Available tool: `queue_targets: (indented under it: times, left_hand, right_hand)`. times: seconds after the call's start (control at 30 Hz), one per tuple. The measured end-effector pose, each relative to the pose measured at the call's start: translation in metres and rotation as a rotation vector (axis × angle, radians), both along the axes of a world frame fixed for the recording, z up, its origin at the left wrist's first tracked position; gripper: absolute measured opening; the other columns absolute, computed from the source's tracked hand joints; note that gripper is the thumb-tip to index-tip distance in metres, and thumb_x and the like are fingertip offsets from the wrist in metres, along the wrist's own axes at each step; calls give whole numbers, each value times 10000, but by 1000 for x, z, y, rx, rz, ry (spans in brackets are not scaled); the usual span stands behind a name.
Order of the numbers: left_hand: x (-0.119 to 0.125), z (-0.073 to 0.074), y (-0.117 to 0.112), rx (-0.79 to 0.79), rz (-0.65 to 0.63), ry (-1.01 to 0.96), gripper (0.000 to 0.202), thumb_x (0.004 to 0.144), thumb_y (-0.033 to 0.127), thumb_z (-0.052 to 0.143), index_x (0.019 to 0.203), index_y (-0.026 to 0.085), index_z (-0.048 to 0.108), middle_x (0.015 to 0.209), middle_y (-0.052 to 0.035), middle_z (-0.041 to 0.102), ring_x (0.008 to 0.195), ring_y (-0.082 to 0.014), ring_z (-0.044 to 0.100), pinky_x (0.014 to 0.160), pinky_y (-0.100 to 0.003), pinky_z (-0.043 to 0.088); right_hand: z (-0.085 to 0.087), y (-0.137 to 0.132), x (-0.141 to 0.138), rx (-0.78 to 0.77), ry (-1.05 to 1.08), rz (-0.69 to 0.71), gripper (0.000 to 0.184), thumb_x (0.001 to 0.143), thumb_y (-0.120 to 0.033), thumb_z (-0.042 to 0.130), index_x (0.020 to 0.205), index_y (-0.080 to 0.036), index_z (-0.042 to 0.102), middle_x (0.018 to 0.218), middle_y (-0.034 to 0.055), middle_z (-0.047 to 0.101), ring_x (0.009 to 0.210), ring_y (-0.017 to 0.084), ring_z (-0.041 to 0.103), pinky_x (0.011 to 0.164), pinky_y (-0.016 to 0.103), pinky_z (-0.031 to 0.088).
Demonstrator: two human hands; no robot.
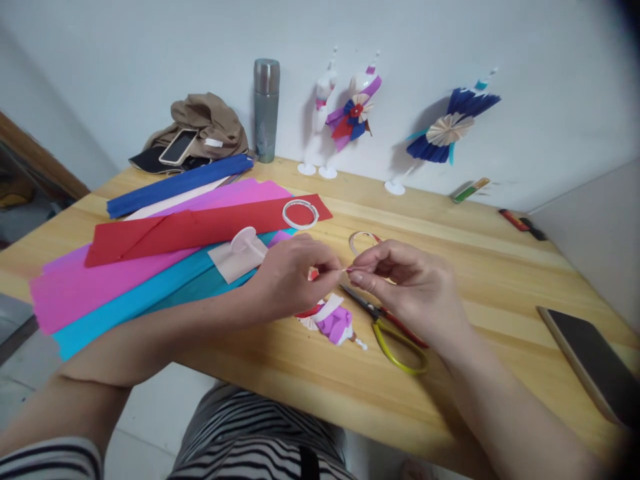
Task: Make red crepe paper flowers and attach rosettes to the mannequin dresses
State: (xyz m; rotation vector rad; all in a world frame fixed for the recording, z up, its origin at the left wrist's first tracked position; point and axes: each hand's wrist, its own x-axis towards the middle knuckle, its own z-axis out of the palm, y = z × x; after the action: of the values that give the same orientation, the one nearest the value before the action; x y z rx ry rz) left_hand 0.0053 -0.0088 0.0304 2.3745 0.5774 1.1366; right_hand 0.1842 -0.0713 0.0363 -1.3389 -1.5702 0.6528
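My left hand (305, 267) and my right hand (400, 273) meet above the table, each closed in a pinch. Between the fingertips shows a tiny pale, reddish bit, too small to name. Below them lies a small mannequin figure (335, 323) dressed in purple, red and cream paper; my left hand hides part of it. A white round stand base (243, 240) sticks out to the left of that hand. Scissors with yellow and red handles (380, 333) lie open under my right hand. A ring of thin tape (361, 241) is just behind the hands.
Crepe paper sheets in red (200, 230), pink (65, 287) and blue (180, 185) cover the left side. Behind stand a thermos (267, 113) and several mannequin figures (445, 130). A white ring (300, 215) lies on the red paper, a tablet (590, 360) at right.
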Motion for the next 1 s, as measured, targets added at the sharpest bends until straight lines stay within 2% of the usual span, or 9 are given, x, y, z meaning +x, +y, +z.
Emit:
queue_targets:
  times: [0.17, 0.27, 0.33, 0.43, 0.53, 0.67, 0.77, 0.9, 1.0]
  left_hand:
    - [-6, 0, -1, -7, -23, -54, 155, 753, 68, 596, 633, 162, 571, 614, 30, 632, 601, -78, 546, 585, -208, 431]
    - [-10, -2, -2, -60, -13, -31, 52, 762, 107, 628, 768, 158, 637, 722, 0, 689, 668, -99, 602, 620, -220, 467]
    - [-11, -5, -2, -34, -41, -25, 40, 782, 142, 646, 818, 154, 658, 751, -17, 707, 691, -112, 614, 643, -234, 483]
    - [-10, -13, 0, 60, -92, -18, 97, 824, 143, 618, 732, 151, 645, 702, -26, 700, 668, -118, 588, 649, -251, 485]
    - [-9, -17, 0, 105, -91, -4, 162, 845, 136, 585, 687, 151, 619, 679, -32, 692, 656, -124, 563, 639, -260, 478]
    - [-11, -17, 0, 70, -67, 0, 44, 819, 150, 602, 809, 151, 645, 742, -29, 703, 682, -128, 570, 664, -269, 487]
    - [-12, -19, 1, 89, -81, 16, 115, 803, 154, 622, 911, 151, 660, 770, -31, 704, 715, -140, 583, 681, -276, 497]
    - [-10, -25, 3, 128, -80, 24, 43, 828, 161, 618, 821, 165, 659, 713, -26, 684, 701, -139, 570, 656, -264, 487]
    - [-9, -28, 3, 132, -81, 14, 35, 821, 201, 652, 822, 167, 659, 730, -31, 689, 698, -139, 572, 660, -269, 488]
  right_hand:
    - [-3, -1, 1, -85, 91, 19, 90, 725, -242, 744, 736, -214, 660, 664, -3, 647, 577, 127, 574, 530, 266, 459]
    - [-7, -3, -1, -87, 51, 5, 98, 743, -246, 739, 715, -213, 651, 646, -6, 640, 565, 128, 558, 515, 270, 435]
    - [-8, -3, -2, -82, 7, 6, 116, 755, -243, 735, 693, -214, 641, 635, -9, 639, 553, 126, 548, 507, 271, 428]
    - [-9, -3, -4, -82, -33, 16, 142, 751, -239, 739, 664, -217, 629, 613, -15, 634, 536, 121, 536, 492, 265, 426]
    - [-10, -2, -5, -108, -29, 13, 152, 752, -245, 737, 652, -221, 625, 597, -17, 626, 524, 120, 528, 476, 260, 421]
    - [-13, 0, -4, -119, -28, 27, 152, 763, -245, 717, 650, -214, 619, 586, -15, 617, 519, 116, 524, 472, 255, 422]
    - [-15, 0, -3, -111, -66, 47, 164, 783, -253, 700, 650, -209, 614, 599, -10, 632, 529, 117, 536, 478, 252, 429]
    - [-13, 0, -1, -90, -123, 64, 181, 795, -245, 697, 643, -218, 604, 600, -12, 642, 536, 118, 546, 490, 255, 429]
    - [-12, -1, -1, -92, -128, 53, 185, 794, -228, 695, 636, -225, 599, 599, -13, 639, 538, 121, 546, 494, 257, 433]
